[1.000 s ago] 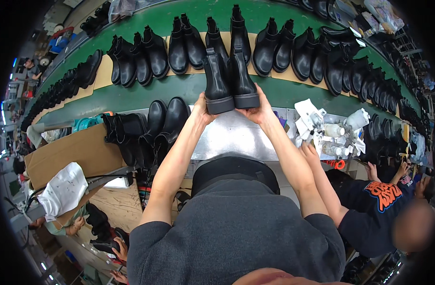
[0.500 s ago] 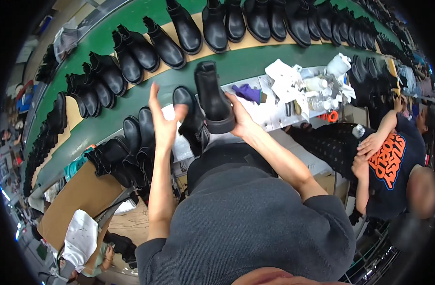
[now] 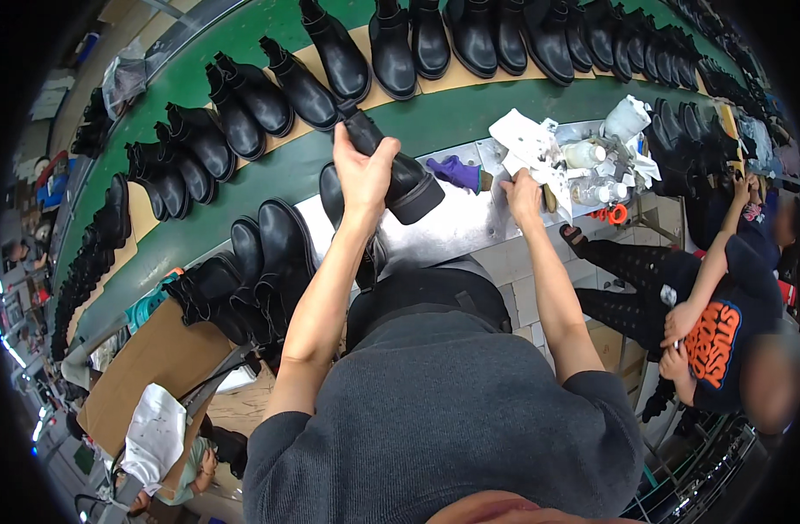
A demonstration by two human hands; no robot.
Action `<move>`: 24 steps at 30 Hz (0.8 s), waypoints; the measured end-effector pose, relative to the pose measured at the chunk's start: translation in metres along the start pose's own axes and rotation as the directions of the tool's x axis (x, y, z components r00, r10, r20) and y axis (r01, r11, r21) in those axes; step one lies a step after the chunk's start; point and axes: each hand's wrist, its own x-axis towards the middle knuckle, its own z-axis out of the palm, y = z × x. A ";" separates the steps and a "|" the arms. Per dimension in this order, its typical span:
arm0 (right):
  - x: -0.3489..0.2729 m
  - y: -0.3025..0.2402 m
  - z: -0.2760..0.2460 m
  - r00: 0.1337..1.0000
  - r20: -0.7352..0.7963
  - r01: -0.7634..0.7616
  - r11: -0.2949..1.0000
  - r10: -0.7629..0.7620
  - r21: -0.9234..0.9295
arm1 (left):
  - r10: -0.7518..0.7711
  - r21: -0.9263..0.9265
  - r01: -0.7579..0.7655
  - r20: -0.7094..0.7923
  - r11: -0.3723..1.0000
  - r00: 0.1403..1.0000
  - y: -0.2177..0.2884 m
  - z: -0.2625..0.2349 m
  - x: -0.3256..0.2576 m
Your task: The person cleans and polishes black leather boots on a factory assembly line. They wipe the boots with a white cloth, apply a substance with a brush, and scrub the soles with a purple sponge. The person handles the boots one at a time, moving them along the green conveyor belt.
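My left hand (image 3: 365, 175) grips a black ankle boot (image 3: 408, 188) around its shaft, holding it tilted above the metal work surface (image 3: 435, 234). Its thick sole points toward the lower right. My right hand (image 3: 524, 199) is down at the right part of that surface, beside a crumpled white cloth (image 3: 524, 144). Its fingers are bent together over a spot where slim dark tools lay; whatever they pinch is hidden. A purple cloth (image 3: 452, 172) lies between the boot and my right hand. Another black boot (image 3: 332, 192) stands partly behind my left hand.
Several black boots (image 3: 339, 61) line the green bench (image 3: 269, 170). Clear bottles (image 3: 585, 155) and orange-handled scissors (image 3: 616, 214) are at the right of the metal surface. More boots (image 3: 282, 236) and a cardboard sheet (image 3: 147, 375) are at left. A co-worker (image 3: 723, 323) is at right.
The boot has passed from my right hand to my left and tilted over. My empty right hand has gone right, down to the tools beside the white cloth.
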 end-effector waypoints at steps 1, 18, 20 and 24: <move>0.003 0.002 0.002 1.000 0.009 -0.012 1.000 0.012 0.029 | -0.026 0.044 0.026 -0.009 0.999 1.000 -0.002 0.002 0.003; -0.049 -0.173 -0.133 0.827 0.259 -0.015 0.441 -0.498 0.897 | -0.011 0.253 0.012 -0.005 0.967 1.000 -0.009 0.014 0.013; -0.047 -0.178 -0.135 0.817 0.273 0.056 0.543 -0.507 0.838 | -0.020 0.239 0.023 -0.015 0.971 1.000 -0.010 0.014 0.015; -0.050 -0.190 -0.139 0.828 0.307 0.020 0.571 -0.470 0.821 | -0.010 0.222 0.013 -0.017 0.975 1.000 -0.020 0.010 0.018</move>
